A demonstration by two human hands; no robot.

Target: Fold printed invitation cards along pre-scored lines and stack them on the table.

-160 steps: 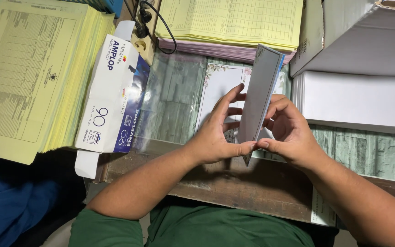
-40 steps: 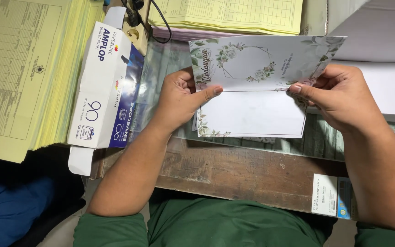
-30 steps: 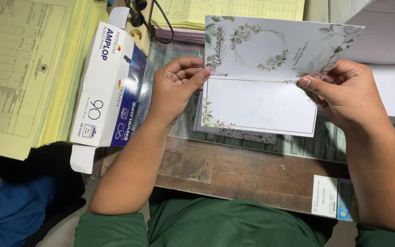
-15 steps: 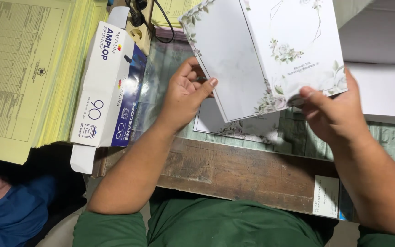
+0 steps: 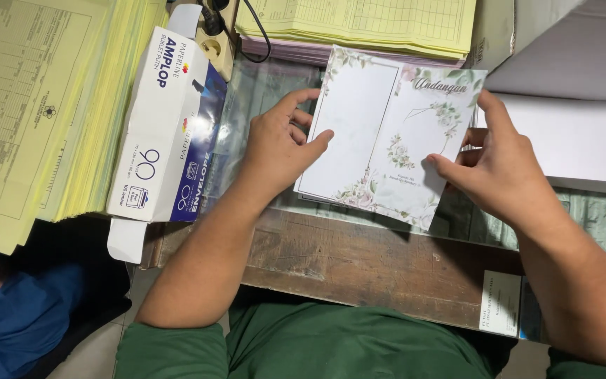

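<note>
The left hand is lying with its fingers loosely spread, the thumb tip pressing on the left panel of a floral card. The right hand is gripping the card's right panel, thumb on the printed face, forefinger stretched up along the right edge, the other fingers tucked behind. The card is being held open and nearly flat just above the table, in the middle of the view: white, with a thin dark frame on the left panel, and on the right a wreath of green leaves and pink blossoms under a line of script.

At nine o'clock from the left hand, a white-and-blue envelope box is lying with its end flap hanging open over the table's edge. Farther at nine o'clock, a thick stack of yellow forms is sitting. At twelve o'clock, more yellow sheets are resting on a pink pile, with a black cable curling beside them. At three o'clock from the right hand, white cartons are crowding the edge. At five o'clock, a small label is sticking to the table's front.
</note>
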